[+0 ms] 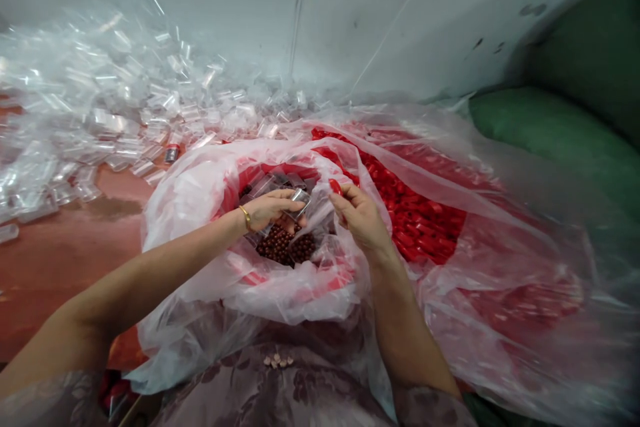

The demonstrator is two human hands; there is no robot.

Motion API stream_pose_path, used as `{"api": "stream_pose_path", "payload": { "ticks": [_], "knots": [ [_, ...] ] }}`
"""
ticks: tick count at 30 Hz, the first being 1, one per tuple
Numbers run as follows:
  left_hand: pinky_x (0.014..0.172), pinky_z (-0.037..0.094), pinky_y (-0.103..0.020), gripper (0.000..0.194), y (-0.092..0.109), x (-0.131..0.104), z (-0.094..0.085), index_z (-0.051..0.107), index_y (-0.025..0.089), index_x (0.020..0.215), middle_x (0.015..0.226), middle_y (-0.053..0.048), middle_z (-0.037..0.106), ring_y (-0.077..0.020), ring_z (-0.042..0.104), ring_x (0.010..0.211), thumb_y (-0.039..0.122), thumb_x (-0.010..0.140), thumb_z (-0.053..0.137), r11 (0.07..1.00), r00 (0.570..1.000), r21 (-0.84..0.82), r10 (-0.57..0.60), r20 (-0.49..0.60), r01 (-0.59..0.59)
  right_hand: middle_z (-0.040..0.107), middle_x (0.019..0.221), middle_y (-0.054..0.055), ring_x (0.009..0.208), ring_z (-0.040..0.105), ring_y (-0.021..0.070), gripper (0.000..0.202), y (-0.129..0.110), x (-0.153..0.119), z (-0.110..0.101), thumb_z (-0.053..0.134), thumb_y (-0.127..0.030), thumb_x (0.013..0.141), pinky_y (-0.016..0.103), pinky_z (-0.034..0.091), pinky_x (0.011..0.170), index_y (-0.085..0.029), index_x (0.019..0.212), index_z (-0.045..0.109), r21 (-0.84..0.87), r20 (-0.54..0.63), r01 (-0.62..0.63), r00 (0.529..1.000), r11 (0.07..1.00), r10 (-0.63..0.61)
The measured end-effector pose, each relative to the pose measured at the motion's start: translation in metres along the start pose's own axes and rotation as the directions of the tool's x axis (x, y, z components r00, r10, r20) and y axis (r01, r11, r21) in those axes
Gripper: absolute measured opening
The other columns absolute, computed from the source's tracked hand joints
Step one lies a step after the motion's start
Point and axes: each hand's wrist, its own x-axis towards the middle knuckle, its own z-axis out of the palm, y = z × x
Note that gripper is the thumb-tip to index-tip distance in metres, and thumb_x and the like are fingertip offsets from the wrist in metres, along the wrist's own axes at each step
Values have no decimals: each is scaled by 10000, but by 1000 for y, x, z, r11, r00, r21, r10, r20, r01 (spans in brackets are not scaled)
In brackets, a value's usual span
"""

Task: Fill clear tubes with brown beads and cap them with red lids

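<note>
Over an open, plastic-lined container (195, 180), my left hand (273, 209) grips a small clear plastic box (300, 199). Below it lie dark brown round beads (280, 245) among more clear pieces. To the right, my right hand (363, 217) pinches a small red plastic piece (335, 187) between thumb and fingers. The clear box and the red piece are apart. Just beyond my right hand, a large clear bag holds a heap of red plastic pieces (420, 213).
Many clear plastic boxes (115, 113) are piled at the left against the pale wall (240, 0). One dark item with a red top (172, 153) lies at the pile's edge on the reddish table (115, 240). A green bulky sack (560, 133) stands at the right.
</note>
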Motion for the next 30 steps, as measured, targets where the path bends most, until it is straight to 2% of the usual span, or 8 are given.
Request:
{"api": "stream_pose_path", "payload": {
  "ticks": [6,9,12,14,20,23,26,30],
  "knots": [
    [449,428,-190,376,4,-4,3,526,126,855,641,-29,627,-98,556,521,395,672,715,1000,998,6,27,61,-28,399,555,-97,395,276,44,275,-3,5,9,636,-362,695,199,201,377,-203,901,546,195,268,-198,953,961,142],
    [469,442,-195,365,4,-4,3,531,127,876,659,-29,628,-109,577,564,378,682,711,998,997,30,58,53,-60,449,586,-70,438,347,57,287,-1,9,14,624,-397,668,198,250,390,-189,862,578,259,275,-271,941,927,198],
    [493,455,-206,360,4,-3,2,534,126,870,679,-38,639,-114,587,576,378,682,709,995,997,65,69,34,-72,508,652,-38,518,404,72,268,1,13,15,619,-413,646,204,313,445,-184,781,588,275,127,-230,971,934,202],
    [488,450,-208,361,4,-3,3,530,128,854,679,-43,647,-111,582,557,388,678,710,995,997,77,59,40,-62,502,644,-49,511,369,61,250,2,14,14,653,-376,631,203,293,459,-182,774,586,237,96,-171,984,956,152],
    [423,413,-199,354,5,-7,5,518,137,813,599,-33,636,-102,542,460,405,667,698,997,995,82,-9,98,1,511,658,-58,496,377,52,237,-1,9,14,646,-319,671,207,292,477,-170,847,590,180,320,-166,942,970,102],
    [404,396,-192,340,6,-8,4,518,139,802,573,-23,623,-94,525,435,403,671,687,996,992,93,-23,126,12,535,676,-46,519,410,59,224,-2,10,17,658,-312,666,208,320,489,-159,821,607,122,358,-125,931,985,74],
    [398,381,-183,348,6,-8,3,528,140,815,558,-13,608,-94,527,445,412,671,690,993,989,115,-26,144,9,529,647,-45,528,413,63,193,0,13,21,675,-305,651,205,321,487,-158,757,610,70,311,-57,950,996,33],
    [440,400,-187,373,5,-7,3,521,148,825,610,-9,620,-92,540,490,432,670,707,992,990,123,-8,137,-9,503,592,-52,479,399,70,259,6,19,22,641,-425,680,213,321,449,-180,711,565,134,84,-121,990,984,111]
  ]
}}
